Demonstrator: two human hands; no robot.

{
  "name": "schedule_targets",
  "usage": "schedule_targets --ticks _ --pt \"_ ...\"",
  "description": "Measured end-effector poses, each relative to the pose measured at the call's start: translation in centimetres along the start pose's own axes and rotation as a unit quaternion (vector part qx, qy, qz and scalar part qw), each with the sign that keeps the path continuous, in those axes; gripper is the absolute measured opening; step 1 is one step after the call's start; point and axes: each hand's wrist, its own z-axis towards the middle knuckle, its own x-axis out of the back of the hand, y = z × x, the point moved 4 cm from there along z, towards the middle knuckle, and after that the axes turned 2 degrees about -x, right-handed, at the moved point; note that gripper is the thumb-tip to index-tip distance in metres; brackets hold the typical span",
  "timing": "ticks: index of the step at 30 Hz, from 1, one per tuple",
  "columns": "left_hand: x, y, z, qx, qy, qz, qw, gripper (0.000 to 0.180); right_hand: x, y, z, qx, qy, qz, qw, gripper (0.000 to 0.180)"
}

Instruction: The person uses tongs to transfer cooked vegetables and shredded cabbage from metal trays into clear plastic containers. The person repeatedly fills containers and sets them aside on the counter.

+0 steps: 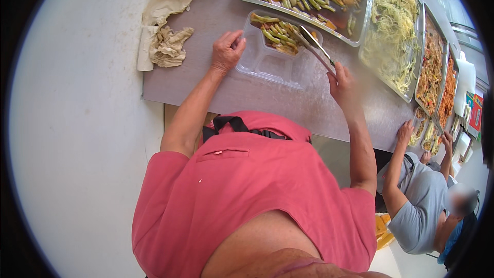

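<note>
A clear plastic food container (pixel 267 70) with compartments lies on the metal table before me. Cooked green beans with orange pieces (pixel 280 36) fill its far compartment, while the near compartments hold no food. At the container's left edge, my left hand (pixel 228 51) has its fingers curled, thumb against the rim. My right hand (pixel 341 83) is closed round metal tongs (pixel 320 55), whose tips reach the beans at the right of the filled compartment. Beyond lies a large metal tray (pixel 355 36) of the same bean dish.
Right of the bean tray are trays of pale shredded vegetables (pixel 393 31), a brown mixed dish (pixel 431 67) and an orange-red dish (pixel 448 90). Crumpled brown paper (pixel 167 41) lies at the table's left edge. A co-worker in grey (pixel 419 201) handles containers at the right.
</note>
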Motion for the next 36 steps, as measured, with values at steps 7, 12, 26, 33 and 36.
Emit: schedule_targets --ticks 7,12,26,33,36 --pt "0.0 0.1 0.0 -0.005 -0.001 0.010 1.000 0.018 0.5 0.2 1.6 0.004 0.011 0.009 1.000 0.030" --pt "-0.1 0.1 -0.2 0.011 0.003 0.000 1.000 0.018 1.7 -1.0 4.6 -0.006 0.011 0.014 1.000 0.030" --pt "-0.1 0.2 -0.1 0.028 -0.001 0.002 1.000 0.017 -0.4 -1.0 14.7 0.072 -0.048 -0.085 0.993 0.019" --pt "-0.2 0.1 0.0 0.020 0.010 -0.014 1.000 0.017 1.5 1.0 11.3 -0.002 -0.045 0.042 0.998 0.017" --pt "-0.1 -0.1 -0.2 0.006 0.005 -0.003 1.000 0.017 2.8 1.0 9.3 -0.038 -0.055 0.080 0.995 0.015"
